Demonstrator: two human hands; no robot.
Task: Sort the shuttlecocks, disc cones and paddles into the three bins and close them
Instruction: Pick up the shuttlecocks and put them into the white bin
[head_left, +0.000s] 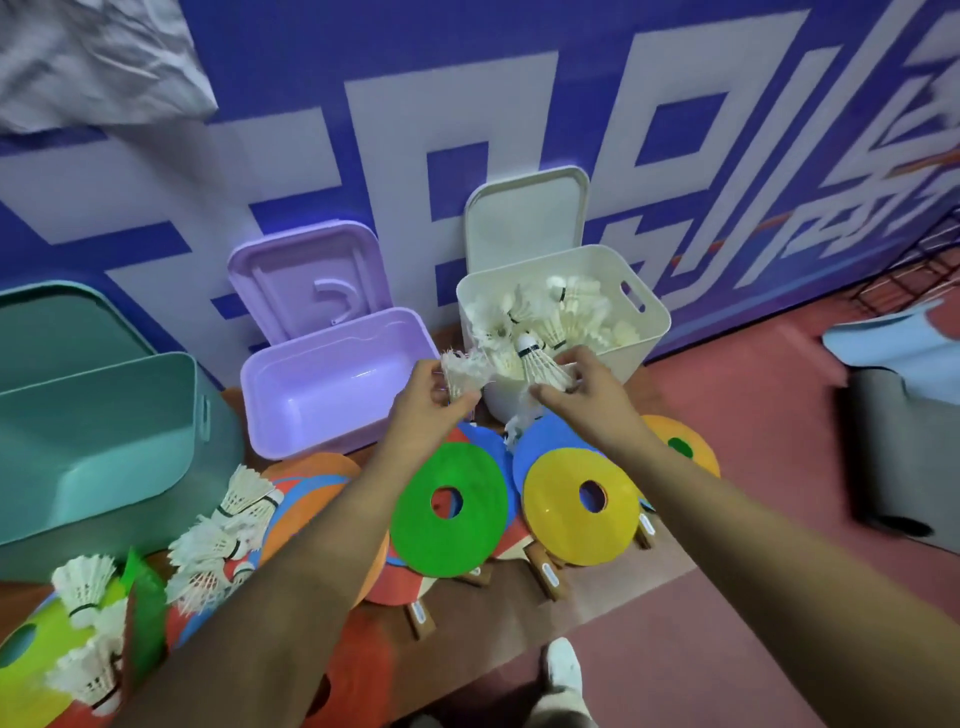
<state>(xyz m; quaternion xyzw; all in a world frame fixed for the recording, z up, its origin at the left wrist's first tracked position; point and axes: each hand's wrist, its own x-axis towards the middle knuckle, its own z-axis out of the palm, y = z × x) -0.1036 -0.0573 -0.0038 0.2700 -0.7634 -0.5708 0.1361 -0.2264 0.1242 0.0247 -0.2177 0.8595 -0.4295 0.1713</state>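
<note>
My left hand (423, 402) grips a frayed white shuttlecock (462, 371) just left of the cream bin (647, 332). My right hand (587, 387) holds another white shuttlecock (543, 364) at that bin's near rim. The cream bin holds several shuttlecocks. The purple bin (270, 384) and the teal bin (31, 415) stand open with nothing in them. Disc cones lie on the floor below my arms: a green one (467, 540), a yellow one (561, 525), blue and orange ones. Red paddles (400, 582) lie partly under the cones. More shuttlecocks (218, 545) lie at the lower left.
The cream lid (524, 218) and the purple lid (291, 275) lean against the blue printed wall. A grey box with a light blue sheet (893, 467) stands at the right. My white shoe (563, 670) shows at the bottom on red floor.
</note>
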